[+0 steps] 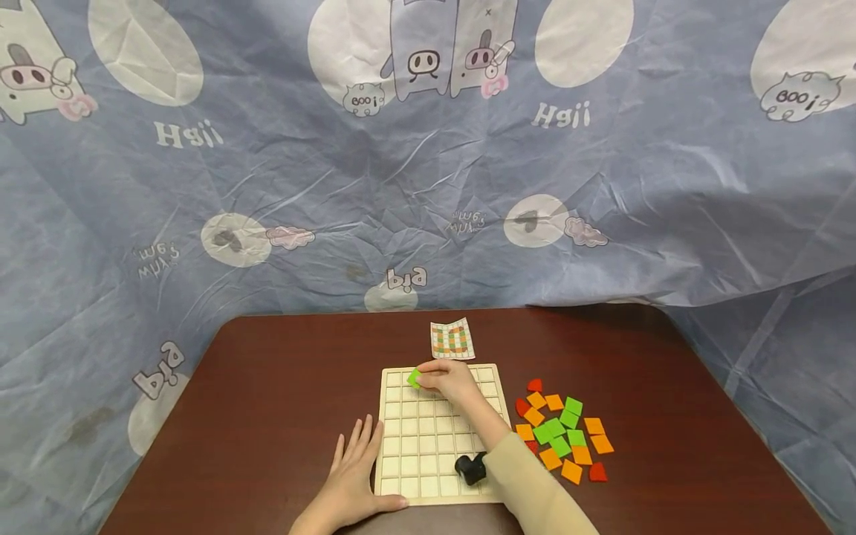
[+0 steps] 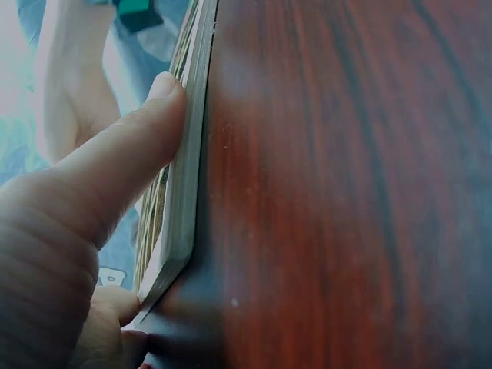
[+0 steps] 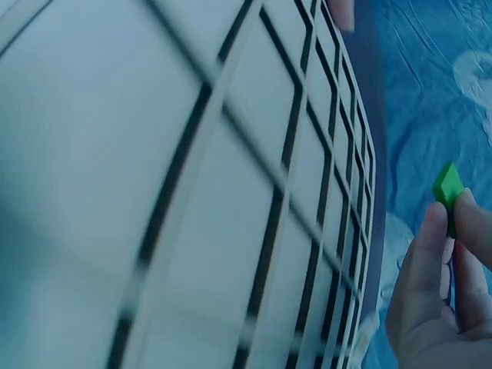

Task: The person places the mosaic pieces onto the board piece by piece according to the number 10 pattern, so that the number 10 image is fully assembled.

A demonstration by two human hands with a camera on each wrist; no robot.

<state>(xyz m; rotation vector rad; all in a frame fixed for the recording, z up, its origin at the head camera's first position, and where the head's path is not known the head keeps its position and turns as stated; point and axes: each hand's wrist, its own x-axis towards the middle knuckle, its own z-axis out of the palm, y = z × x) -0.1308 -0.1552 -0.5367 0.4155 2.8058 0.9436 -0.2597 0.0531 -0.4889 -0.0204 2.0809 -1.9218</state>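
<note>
A pale wooden grid board (image 1: 410, 446) lies on the table, its square cells bare where they show. Over its far left part, my right hand (image 1: 453, 381) pinches a green square tile (image 1: 414, 378) between thumb and fingertips. The right wrist view shows this tile (image 3: 447, 184) held tilted, apart from the board. My left hand (image 1: 352, 475) rests at the board's near left corner, fingers straight along the left side, thumb at the front edge. Close up in the left wrist view, the thumb (image 2: 134, 154) touches the board's edge. The right forearm hides part of the board.
Right of the board lie several loose orange tiles (image 1: 571, 471), green tiles (image 1: 560, 446) and red rounded pieces (image 1: 598, 472). A creased paper card (image 1: 452, 339) with a coloured grid pattern lies behind the board. A patterned blue-grey cloth (image 1: 428, 186) hangs behind the dark brown table (image 1: 287, 386).
</note>
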